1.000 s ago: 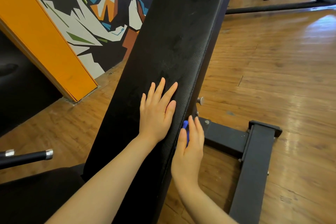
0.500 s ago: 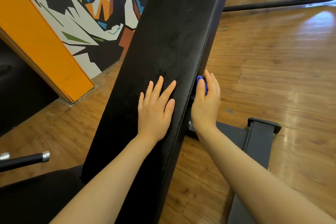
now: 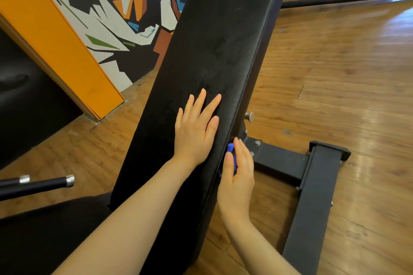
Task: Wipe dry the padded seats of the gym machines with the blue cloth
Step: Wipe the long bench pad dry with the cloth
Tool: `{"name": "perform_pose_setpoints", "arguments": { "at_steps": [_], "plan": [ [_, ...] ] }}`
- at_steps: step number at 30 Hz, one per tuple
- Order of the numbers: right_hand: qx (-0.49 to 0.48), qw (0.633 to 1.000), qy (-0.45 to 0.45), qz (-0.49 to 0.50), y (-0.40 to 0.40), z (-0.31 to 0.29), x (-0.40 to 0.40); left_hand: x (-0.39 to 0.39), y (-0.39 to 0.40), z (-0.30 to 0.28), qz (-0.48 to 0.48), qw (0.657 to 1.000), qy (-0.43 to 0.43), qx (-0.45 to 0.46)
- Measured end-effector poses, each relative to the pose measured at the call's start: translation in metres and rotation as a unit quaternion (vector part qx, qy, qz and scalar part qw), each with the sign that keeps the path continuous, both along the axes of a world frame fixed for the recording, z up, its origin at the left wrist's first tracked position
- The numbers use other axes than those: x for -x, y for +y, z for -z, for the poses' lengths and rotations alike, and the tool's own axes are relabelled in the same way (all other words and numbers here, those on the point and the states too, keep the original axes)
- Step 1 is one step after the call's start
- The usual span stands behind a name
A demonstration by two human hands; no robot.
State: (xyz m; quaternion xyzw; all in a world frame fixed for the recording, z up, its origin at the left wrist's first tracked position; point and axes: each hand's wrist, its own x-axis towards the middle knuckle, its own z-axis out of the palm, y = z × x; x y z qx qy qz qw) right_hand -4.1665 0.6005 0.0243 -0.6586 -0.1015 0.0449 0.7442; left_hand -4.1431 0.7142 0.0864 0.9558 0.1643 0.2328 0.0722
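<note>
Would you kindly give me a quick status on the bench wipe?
Left hand flat on black pad. Right hand presses blue cloth against pad's right edge. Nothing blocking.

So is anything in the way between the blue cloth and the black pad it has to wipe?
Nothing visible is. The right hand presses the blue cloth straight against the side edge of the black pad. The left hand lies flat on the pad's top, beside the cloth, not between them.

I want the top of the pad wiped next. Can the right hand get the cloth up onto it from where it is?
Probably yes. The right hand presses the blue cloth against the pad's right edge; the surface beyond the flat left hand lies bare.
</note>
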Motion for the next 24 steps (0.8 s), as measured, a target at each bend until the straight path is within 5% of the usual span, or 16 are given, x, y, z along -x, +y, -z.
{"name": "perform_pose_setpoints", "arguments": {
  "at_steps": [12,24],
  "plan": [
    [-0.054,0.997,0.062,0.015,-0.001,-0.008,-0.016,0.107,-0.003,0.057,-0.098,0.991,0.053,0.073],
    [-0.052,0.995,0.045,0.07,0.015,0.009,0.027,0.107,-0.005,0.073,-0.099,0.993,0.001,0.069]
  ]
}}
